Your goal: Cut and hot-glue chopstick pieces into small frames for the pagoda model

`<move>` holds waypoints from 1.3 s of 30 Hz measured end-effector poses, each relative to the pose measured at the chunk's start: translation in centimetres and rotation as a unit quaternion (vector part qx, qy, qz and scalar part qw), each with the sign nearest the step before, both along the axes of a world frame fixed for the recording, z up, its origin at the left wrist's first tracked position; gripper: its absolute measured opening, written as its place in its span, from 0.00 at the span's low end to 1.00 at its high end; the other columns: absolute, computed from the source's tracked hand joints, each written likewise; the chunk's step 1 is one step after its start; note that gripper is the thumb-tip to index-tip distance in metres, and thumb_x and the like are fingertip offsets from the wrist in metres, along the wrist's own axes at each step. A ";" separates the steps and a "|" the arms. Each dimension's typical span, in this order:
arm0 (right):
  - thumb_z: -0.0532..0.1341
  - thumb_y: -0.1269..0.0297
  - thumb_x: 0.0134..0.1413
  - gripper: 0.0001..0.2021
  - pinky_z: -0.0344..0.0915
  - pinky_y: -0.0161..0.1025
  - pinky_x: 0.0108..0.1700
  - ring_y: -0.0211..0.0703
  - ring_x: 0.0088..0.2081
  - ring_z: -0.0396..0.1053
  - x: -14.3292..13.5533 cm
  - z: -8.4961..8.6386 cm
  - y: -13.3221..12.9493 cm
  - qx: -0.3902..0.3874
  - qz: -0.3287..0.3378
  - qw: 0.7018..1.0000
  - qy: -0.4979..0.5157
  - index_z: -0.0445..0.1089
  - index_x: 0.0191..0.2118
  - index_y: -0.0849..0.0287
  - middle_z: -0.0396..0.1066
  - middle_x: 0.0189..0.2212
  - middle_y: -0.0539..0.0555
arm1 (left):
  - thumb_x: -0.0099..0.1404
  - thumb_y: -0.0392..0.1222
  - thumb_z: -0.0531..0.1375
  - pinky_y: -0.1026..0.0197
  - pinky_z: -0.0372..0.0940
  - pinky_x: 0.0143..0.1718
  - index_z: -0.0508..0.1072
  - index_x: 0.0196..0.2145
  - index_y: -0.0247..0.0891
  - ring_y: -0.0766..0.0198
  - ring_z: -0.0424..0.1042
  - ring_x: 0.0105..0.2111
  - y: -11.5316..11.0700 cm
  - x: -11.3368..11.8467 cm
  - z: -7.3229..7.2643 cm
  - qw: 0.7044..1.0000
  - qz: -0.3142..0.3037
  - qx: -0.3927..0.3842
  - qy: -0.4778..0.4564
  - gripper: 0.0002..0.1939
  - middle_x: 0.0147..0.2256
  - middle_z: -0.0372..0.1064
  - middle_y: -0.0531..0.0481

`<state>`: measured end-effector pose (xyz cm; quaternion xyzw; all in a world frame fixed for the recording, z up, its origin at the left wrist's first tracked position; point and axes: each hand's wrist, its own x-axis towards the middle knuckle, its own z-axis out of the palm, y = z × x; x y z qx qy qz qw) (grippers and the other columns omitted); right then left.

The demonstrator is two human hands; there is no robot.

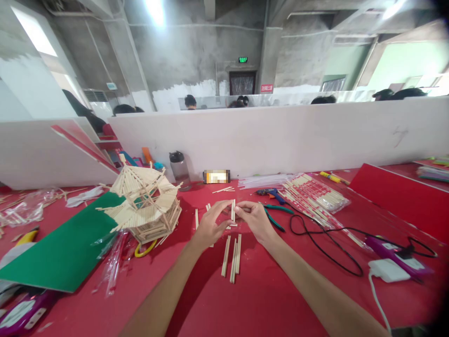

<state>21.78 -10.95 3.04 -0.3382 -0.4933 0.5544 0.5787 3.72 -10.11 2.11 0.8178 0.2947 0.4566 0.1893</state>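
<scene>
Over the red table, my right hand [255,219] pinches a short bundle of pale wooden sticks [233,211], held nearly upright. My left hand [213,223] closes on the same sticks from the other side, forefinger near the top and thumb near the bottom. How many sticks are in the bundle I cannot make out. Just below the hands, several loose sticks [235,260] lie lengthwise on the table. More short sticks [197,218] lie beside and partly behind my left hand.
A stick-built pavilion model [147,206] stands left, by a green board [66,252]. Right are green-handled pliers [277,215], a glue gun [275,194] with a looping black cord, packaged sticks [315,194] and a purple power strip [396,255]. A bottle [179,171] and phone [216,176] stand behind.
</scene>
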 end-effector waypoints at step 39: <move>0.69 0.62 0.51 0.05 0.71 0.37 0.36 0.44 0.30 0.77 1.3 -0.2 0.1 0.199 -0.109 0.965 -0.129 0.75 0.32 0.56 0.78 0.27 0.51 | 0.69 0.38 0.59 0.61 0.69 0.44 0.76 0.44 0.39 0.62 0.75 0.39 -0.8 1.3 -0.1 0.981 0.109 0.137 -0.088 0.08 0.38 0.77 0.46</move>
